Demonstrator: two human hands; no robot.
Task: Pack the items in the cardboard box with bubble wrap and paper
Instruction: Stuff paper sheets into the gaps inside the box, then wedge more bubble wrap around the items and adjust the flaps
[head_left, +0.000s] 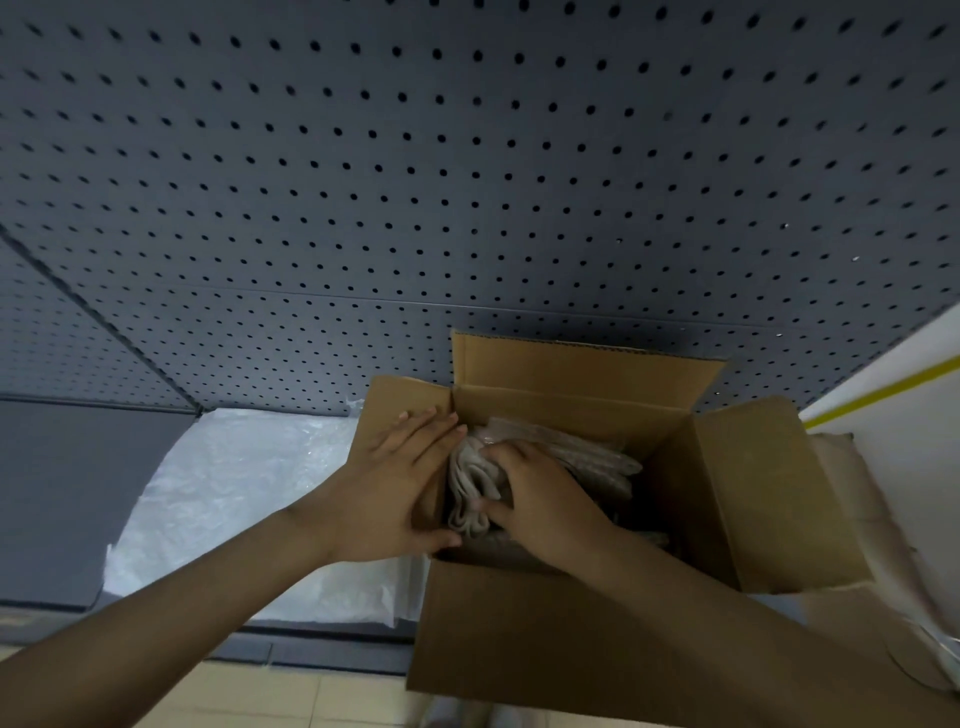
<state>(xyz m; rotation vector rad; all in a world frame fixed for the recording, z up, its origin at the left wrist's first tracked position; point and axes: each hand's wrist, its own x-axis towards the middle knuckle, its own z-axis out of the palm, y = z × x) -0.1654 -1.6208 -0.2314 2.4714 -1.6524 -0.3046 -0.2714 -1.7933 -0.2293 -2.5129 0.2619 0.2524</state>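
The cardboard box (597, 639) stands open on a dark shelf (62, 499), its four flaps spread outward – the far flap upright against the grey pegboard (467, 182), the right flap tilted out to the side, the near flap hanging down toward the person. Inside it, at the left end, lies a crumpled wad of pale paper (470, 491), and behind that a bundle in bubble wrap (592, 457) that reaches toward the middle of the box; what the bundle contains cannot be told.

The right hand (540, 499) is down in the box, its fingers curled over the paper and the thumb tucked against the wad's lower edge, so it grips the paper from the right. The left hand (395, 483) lies flat with straight fingers on the box's left flap and left wall, its fingertips touching the paper's upper edge and its thumb at the lower left corner of the opening – pressing rather than grasping.

Just left of the box, a sheet of clear bubble wrap (234, 493) lies spread over the shelf, running under the left forearm. To the right of the box sit some pale sheets, partly blurred, below a white surface with a yellow stripe (883, 387). Tan floor tiles (311, 696) show under the shelf's front edge
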